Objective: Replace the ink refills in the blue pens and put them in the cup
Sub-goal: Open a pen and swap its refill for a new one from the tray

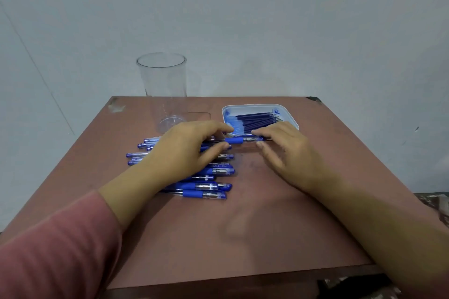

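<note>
A blue pen (237, 140) lies crosswise between both hands, just above the table. My left hand (187, 148) pinches its barrel end between thumb and fingers. My right hand (284, 150) pinches the tip end with thumb and forefinger. Below the left hand lies a pile of several blue pens (209, 183), partly hidden by the hand and wrist. A clear plastic cup (164, 90) stands upright and holds nothing at the back left. A white tray (286, 110) at the back right holds several dark blue ink refills (257, 119).
The brown table (243, 230) is small, with its edges close on all sides. A grey wall rises right behind the cup and the tray. A pink sleeve covers my left forearm (56, 250).
</note>
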Action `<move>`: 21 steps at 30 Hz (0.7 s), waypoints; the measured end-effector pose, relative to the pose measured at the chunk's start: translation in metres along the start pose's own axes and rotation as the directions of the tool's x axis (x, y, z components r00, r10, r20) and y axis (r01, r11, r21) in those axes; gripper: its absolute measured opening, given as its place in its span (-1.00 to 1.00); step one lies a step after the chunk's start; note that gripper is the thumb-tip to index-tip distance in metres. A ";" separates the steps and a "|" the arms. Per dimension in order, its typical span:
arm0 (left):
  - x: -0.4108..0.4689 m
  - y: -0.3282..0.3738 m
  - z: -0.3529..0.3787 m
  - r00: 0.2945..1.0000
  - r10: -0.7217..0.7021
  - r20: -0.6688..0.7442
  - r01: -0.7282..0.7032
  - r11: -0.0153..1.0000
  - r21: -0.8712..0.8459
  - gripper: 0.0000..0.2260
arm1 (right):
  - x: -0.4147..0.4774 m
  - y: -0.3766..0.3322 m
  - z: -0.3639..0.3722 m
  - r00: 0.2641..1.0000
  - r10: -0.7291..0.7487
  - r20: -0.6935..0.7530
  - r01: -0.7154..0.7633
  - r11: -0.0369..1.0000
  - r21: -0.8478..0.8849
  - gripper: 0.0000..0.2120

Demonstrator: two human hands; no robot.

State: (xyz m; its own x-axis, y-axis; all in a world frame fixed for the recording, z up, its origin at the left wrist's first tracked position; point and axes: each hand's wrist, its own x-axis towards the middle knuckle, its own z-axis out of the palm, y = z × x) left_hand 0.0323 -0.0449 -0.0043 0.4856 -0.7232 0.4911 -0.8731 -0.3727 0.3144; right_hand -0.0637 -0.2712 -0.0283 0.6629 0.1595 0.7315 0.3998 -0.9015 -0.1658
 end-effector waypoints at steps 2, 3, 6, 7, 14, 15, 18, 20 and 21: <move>-0.002 -0.003 0.004 0.999 0.017 -0.029 -0.018 0.999 -0.031 -0.77 | 0.001 -0.002 0.003 1.000 0.025 -0.007 -0.025 0.999 0.045 -0.77; -0.003 -0.004 0.005 0.999 0.031 -0.037 -0.032 0.999 -0.034 -0.78 | 0.001 -0.004 0.005 1.000 0.027 -0.009 -0.026 0.998 0.058 -0.77; -0.005 -0.006 0.003 0.997 0.064 -0.045 -0.066 0.997 -0.044 -0.77 | 0.002 -0.008 0.008 1.000 -0.012 -0.022 0.014 0.999 0.052 -0.77; -0.006 -0.007 0.002 0.997 0.068 -0.044 -0.071 0.996 -0.061 -0.77 | 0.002 -0.010 0.009 0.999 -0.041 -0.035 0.042 0.999 0.034 -0.77; -0.007 -0.007 0.002 0.990 0.118 -0.072 -0.124 0.989 -0.080 -0.75 | 0.001 -0.014 0.013 0.985 -0.138 -0.100 0.136 0.990 -0.021 -0.83; -0.007 -0.006 0.003 0.990 0.115 -0.076 -0.121 0.988 -0.092 -0.77 | 0.001 -0.015 0.013 0.987 -0.123 -0.102 0.123 0.992 -0.015 -0.83; -0.008 -0.006 0.007 0.995 0.082 -0.053 -0.089 0.987 -0.134 -0.81 | 0.002 -0.015 0.011 0.991 -0.103 -0.083 0.101 0.995 -0.022 -0.82; -0.009 -0.005 0.008 0.998 0.053 -0.027 -0.056 0.986 -0.155 -0.83 | 0.003 -0.014 0.012 0.992 -0.101 -0.072 0.099 0.994 -0.037 -0.82; -0.009 -0.005 0.008 0.999 0.039 -0.015 -0.041 0.987 -0.153 -0.82 | 0.004 -0.015 0.012 0.993 -0.100 -0.068 0.097 0.994 -0.040 -0.82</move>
State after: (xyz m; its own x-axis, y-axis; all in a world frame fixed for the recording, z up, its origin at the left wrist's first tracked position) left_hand 0.0316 -0.0410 -0.0164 0.4515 -0.7285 0.5151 -0.8751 -0.2490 0.4149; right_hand -0.0596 -0.2525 -0.0311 0.5749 0.2208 0.7879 0.4370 -0.8969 -0.0674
